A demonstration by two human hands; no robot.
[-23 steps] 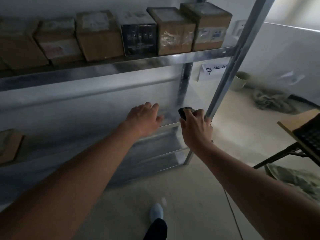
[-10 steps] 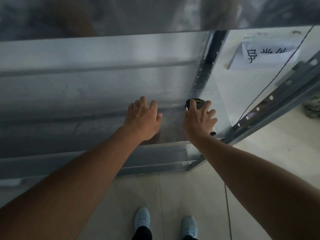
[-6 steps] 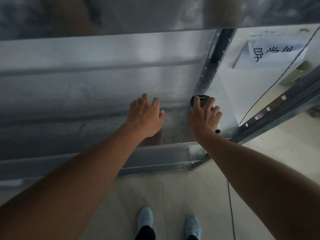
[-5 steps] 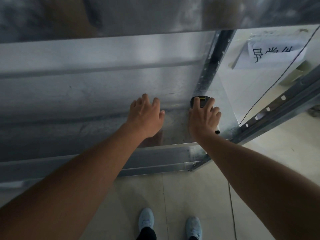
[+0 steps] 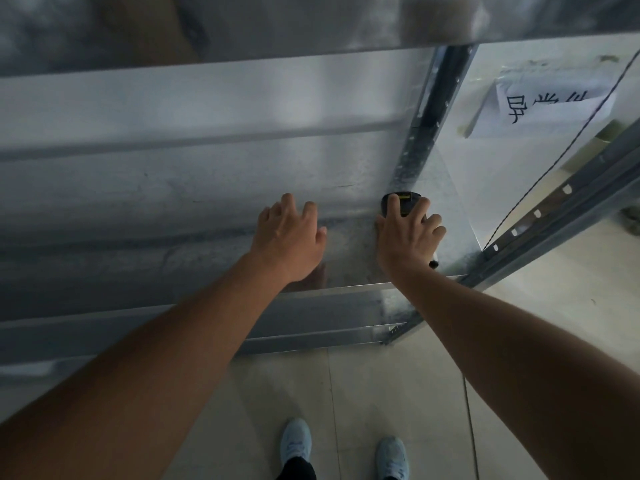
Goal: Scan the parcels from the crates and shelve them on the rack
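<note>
The left hand is resting spread on the metal shelf; at its 3 o'clock, the right hand is gripping a black scanner.

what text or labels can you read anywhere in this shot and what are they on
White paper sign on the wall behind the rack: large black handwritten characters, cut off by the sheet's fold; the first looks like "导", the rest cannot be read.
Black scanner under the right hand: a yellow strip shows, no text readable.
Shelf above: blurred brown parcels, no labels readable.
</note>
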